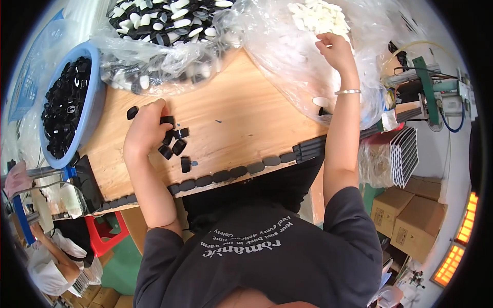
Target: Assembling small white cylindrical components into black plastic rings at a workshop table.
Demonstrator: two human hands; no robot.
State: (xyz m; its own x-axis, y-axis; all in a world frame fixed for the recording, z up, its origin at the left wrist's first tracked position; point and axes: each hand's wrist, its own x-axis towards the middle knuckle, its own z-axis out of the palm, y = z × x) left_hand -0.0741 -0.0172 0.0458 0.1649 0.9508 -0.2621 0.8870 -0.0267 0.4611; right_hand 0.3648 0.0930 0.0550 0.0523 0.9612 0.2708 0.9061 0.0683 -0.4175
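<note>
On the left of the wooden table, my left hand (146, 126) curls its fingers round a small black cap (167, 120), palm down. Several loose black caps (181, 133) lie just right of it, and a single cap (132, 112) sits at its far left side. Farther off to the right, my right hand (336, 51) reaches over a heap of white oval pieces (313, 16) on a see-through plastic bag (272, 56). Its thumb and fingers are apart, with nothing visible between them. A white oval piece (319, 101) rests beside my right forearm.
A blue tub (96, 102) full of black caps (64, 102) stands at the left. Another plastic bag (154, 66) holds black and white oval pieces (169, 23). Dark padding (221, 176) lines the near table edge. Machinery (426, 90) stands right; a person (56, 259) sits lower left.
</note>
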